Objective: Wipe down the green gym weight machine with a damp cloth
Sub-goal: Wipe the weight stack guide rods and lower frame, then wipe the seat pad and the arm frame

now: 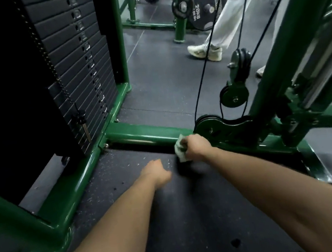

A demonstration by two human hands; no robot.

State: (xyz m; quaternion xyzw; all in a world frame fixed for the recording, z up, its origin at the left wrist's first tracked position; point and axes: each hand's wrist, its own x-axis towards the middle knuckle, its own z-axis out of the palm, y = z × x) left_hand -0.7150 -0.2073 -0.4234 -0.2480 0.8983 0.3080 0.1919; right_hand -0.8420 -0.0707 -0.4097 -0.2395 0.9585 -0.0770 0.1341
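One cloth (180, 148). Two hands: left hand (156, 173), right hand (196, 146). One weight stack (80, 69). Three pulleys visible. Two white shoes.

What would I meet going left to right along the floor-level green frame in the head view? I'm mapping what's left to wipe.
Weight stack → selector pin → left hand → cloth → right hand → lower pulley.
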